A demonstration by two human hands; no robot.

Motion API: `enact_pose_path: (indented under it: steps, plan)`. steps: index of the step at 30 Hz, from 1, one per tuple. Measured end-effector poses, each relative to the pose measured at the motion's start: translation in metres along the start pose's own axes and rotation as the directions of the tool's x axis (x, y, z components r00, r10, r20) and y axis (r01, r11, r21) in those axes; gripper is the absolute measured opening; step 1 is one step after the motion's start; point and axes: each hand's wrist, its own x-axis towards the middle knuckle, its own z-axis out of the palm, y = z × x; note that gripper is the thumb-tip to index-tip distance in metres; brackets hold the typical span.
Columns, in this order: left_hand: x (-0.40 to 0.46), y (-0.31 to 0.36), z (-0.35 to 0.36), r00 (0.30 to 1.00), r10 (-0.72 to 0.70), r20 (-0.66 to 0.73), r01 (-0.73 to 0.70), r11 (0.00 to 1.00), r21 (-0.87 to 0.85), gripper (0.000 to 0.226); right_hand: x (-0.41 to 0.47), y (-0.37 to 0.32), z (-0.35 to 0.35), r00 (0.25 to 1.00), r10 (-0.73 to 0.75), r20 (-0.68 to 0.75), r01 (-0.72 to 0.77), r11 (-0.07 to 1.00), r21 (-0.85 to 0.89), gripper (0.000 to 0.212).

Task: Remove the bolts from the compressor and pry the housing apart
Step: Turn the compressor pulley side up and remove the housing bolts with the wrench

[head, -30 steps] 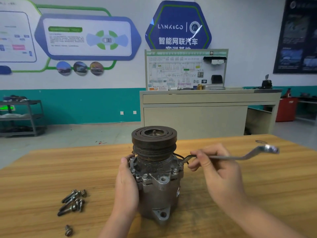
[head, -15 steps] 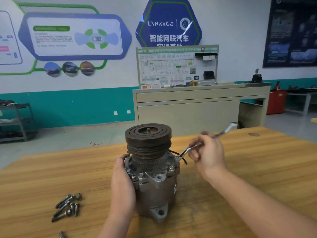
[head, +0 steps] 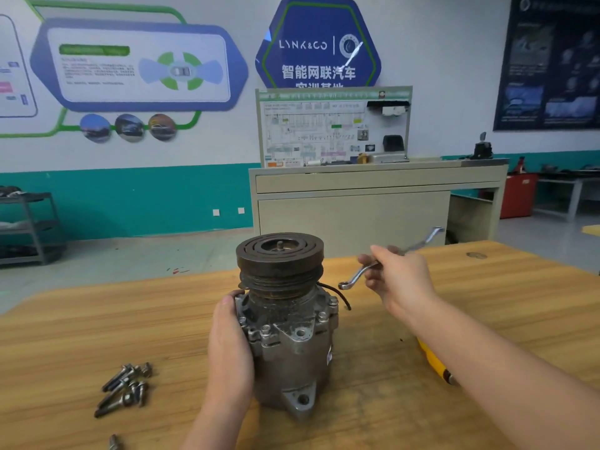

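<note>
A grey compressor with a dark pulley on top stands upright on the wooden table. My left hand grips its left side. Bolts sit in the flange at the housing's upper edge. My right hand holds a ring spanner by its shaft. The spanner's ring end hangs in the air just right of the flange, off the bolts. Several loose bolts lie on the table at the left.
A yellow-handled tool lies on the table under my right forearm. One more bolt lies near the table's front edge. A black wire sticks out of the compressor's right side. A beige cabinet stands behind the table.
My right hand swung the spanner's handle away from me and has now lifted its ring end off the right flange bolt. My left hand has kept its grip on the compressor.
</note>
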Motion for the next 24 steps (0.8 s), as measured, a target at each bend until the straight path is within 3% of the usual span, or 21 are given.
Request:
enact_pose_path:
  steps: [3,7,14,17,20,21,22,24]
  plan:
    - [-0.001,0.001,0.0,1.0,-0.001,0.001,0.001,1.0,-0.001,0.043,-0.022,-0.001,-0.011,0.987,-0.153,-0.057,0.154,0.988,0.021,0.017]
    - [-0.003,0.002,0.0,1.0,0.006,-0.004,-0.006,1.0,0.012,0.041,-0.046,0.003,-0.012,0.955,-0.297,-0.023,0.298,0.952,0.067,0.029]
    - [-0.002,0.003,0.0,1.0,-0.003,-0.015,0.004,0.999,0.036,0.041,-0.059,0.017,-0.01,0.802,-0.573,0.166,0.595,0.79,-0.146,0.04]
    - [-0.002,0.004,0.0,1.0,0.005,-0.015,-0.004,0.999,0.044,0.041,-0.065,0.023,-0.007,0.65,-0.697,0.304,0.76,0.583,-0.286,0.033]
    - [-0.003,0.005,0.001,1.0,-0.007,-0.013,0.008,0.999,0.04,0.04,-0.066,0.03,-0.005,0.328,-0.817,0.474,0.934,0.205,-0.293,0.035]
    - [-0.003,0.006,0.001,1.0,-0.006,-0.011,0.007,0.999,0.042,0.04,-0.067,0.033,-0.005,0.287,-0.836,0.468,0.944,0.164,-0.285,0.034]
    - [-0.004,0.006,0.001,1.0,-0.003,-0.012,0.004,0.999,0.045,0.04,-0.067,0.034,-0.006,0.319,-0.849,0.42,0.938,0.219,-0.271,0.034]
    - [-0.005,0.006,0.0,1.0,0.0,-0.022,0.001,0.999,0.043,0.039,-0.064,0.032,-0.005,0.583,-0.771,0.257,0.813,0.556,-0.174,0.042]
